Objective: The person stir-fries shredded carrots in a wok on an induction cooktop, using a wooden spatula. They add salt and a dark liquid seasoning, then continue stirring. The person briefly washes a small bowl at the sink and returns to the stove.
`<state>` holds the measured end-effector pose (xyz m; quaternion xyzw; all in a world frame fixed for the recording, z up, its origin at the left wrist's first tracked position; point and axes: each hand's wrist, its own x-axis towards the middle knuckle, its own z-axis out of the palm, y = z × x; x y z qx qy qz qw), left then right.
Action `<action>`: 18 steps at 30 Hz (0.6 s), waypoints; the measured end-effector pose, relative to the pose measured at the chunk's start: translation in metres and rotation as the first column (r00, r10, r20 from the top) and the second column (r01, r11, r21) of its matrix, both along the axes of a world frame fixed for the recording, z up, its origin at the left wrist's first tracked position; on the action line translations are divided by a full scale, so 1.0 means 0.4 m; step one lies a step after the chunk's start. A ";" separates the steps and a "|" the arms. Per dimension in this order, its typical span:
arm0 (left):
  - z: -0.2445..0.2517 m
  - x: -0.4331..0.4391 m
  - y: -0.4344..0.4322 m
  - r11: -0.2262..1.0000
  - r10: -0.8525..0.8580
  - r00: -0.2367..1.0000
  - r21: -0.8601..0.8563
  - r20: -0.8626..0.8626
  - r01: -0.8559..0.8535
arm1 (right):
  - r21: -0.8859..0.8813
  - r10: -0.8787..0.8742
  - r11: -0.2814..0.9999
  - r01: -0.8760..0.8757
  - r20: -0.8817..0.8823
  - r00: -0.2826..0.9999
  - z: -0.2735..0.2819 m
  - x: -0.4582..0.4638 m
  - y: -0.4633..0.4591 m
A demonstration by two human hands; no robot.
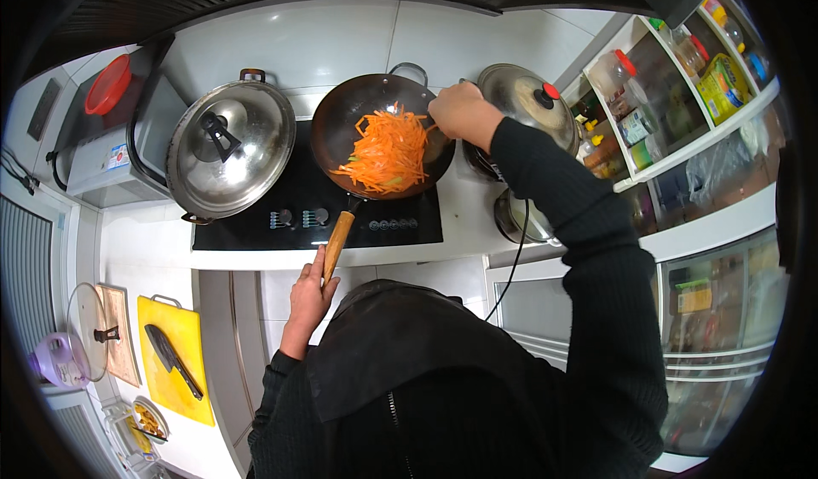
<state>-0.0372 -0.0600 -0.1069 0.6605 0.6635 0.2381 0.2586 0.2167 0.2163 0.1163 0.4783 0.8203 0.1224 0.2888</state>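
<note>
A dark wok point(332, 118) sits on the black gas hob point(255, 230), filled with shredded carrot point(390, 150) and a few pale green pieces. Its wooden handle point(339, 236) points towards me. My left hand point(310, 303) grips the handle's near end, thumb on one side and fingers along the other. Over the wok's right rim, my right hand point(463, 111) is curled. A thin brownish utensil point(432, 127) runs from beneath it to the carrots; most of it is hidden, so its kind is unclear.
A large lidded steel pan point(255, 159) stands left of the wok. To the right are a lidded pot point(511, 89) and a smaller pot point(511, 214), with a black cord point(519, 249) hanging nearby. A knife point(172, 361) lies on a yellow cutting board point(153, 389) at the left.
</note>
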 end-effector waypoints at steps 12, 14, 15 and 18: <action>-0.005 -0.002 0.000 1.000 -0.001 0.999 -0.006 0.034 0.001 | 0.020 0.146 0.989 -0.145 -0.214 0.966 0.097 0.139 0.046; -0.004 -0.001 0.000 1.000 0.001 1.000 -0.009 0.029 -0.001 | -0.144 0.037 0.988 -0.055 -0.130 0.991 0.102 0.140 0.055; -0.004 0.000 -0.001 1.000 0.003 1.000 -0.001 0.025 -0.003 | -0.290 -0.048 0.957 -0.002 -0.168 0.985 0.088 0.134 0.057; -0.007 0.003 -0.002 1.000 0.011 1.000 0.005 0.017 -0.011 | -0.513 -0.141 0.857 -0.048 -0.324 0.936 -0.006 0.099 0.049</action>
